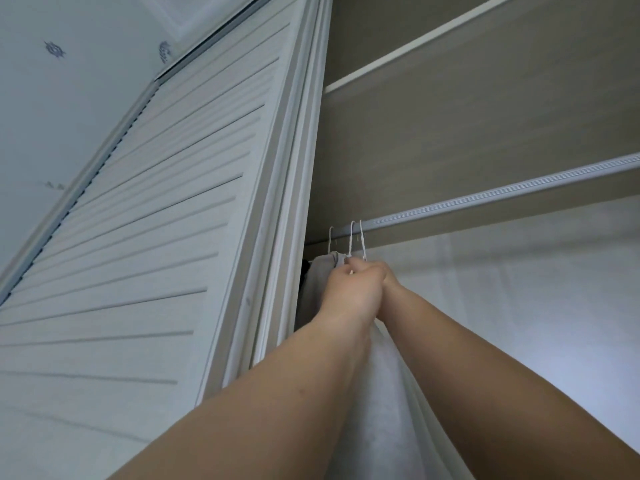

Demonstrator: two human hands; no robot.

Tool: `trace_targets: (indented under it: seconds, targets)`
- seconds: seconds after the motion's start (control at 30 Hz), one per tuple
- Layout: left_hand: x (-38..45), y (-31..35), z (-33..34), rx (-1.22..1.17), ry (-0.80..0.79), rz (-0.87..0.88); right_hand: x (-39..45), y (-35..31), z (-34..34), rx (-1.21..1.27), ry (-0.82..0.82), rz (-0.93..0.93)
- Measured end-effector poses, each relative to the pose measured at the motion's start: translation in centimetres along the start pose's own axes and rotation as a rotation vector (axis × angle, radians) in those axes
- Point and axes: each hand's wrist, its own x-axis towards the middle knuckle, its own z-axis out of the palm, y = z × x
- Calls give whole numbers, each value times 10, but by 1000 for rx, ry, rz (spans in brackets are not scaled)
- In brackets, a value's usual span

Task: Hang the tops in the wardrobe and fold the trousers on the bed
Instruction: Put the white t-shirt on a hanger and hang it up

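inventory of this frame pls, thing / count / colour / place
rail: 1, silver, across wardrobe interior
hooks: 3, white, on rail's left end
grey top: 1, hanging leftmost, beside door
white top: 1, hanging below the hands, between forearms
door: 1, white, louvred, left
shelf: 1, white-edged, above rail
ceiling: white, upper left
left hand: 1, fingers curled at the hanger tops
right hand: 1, mostly hidden behind left hand

Rail [485,197] bare rightward, free passage; louvred door [156,237] and hung tops [320,282] block left.
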Motion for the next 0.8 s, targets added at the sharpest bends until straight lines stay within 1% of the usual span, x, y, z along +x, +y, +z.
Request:
trace_targets:
  seconds: [0.07, 0.13, 0.17, 0.23, 0.3, 0.37, 0.47, 0.57, 0.67, 0.8]
  targets:
    - [13, -6, -2, 8, 14, 25, -6, -1, -5, -49, -30, -5]
    - [19, -8, -6, -37, 21, 51, -16, -3, -18, -1, -72, -1]
    - [16, -5, -7, -44, 17, 49, -23, -4, -28, -17, -82, -18]
    - [13, -3, -9, -14, 35, 70, -35, -2, -47, -102, -105, -66]
    - [10, -5, -9, 23, 47, 121, -50, 3, -69, -217, -73, -114]
    - [1, -7, -6, 79, -16, 134, -68, 1, -90, -328, -30, -165]
    - [-21, -19, -2, 166, -95, 107, -104, -7, -120, -469, -34, -195]
    - [-55, -39, -8, 232, -126, 46, -144, -14, -148, -551, -79, -188]
    - [-91, -56, -11, 225, -128, -19, -184, -7, -169, -572, -125, -131]
    - [-138, -67, -9, 210, -119, -73, -227, 14, -178, -537, -179, -49]
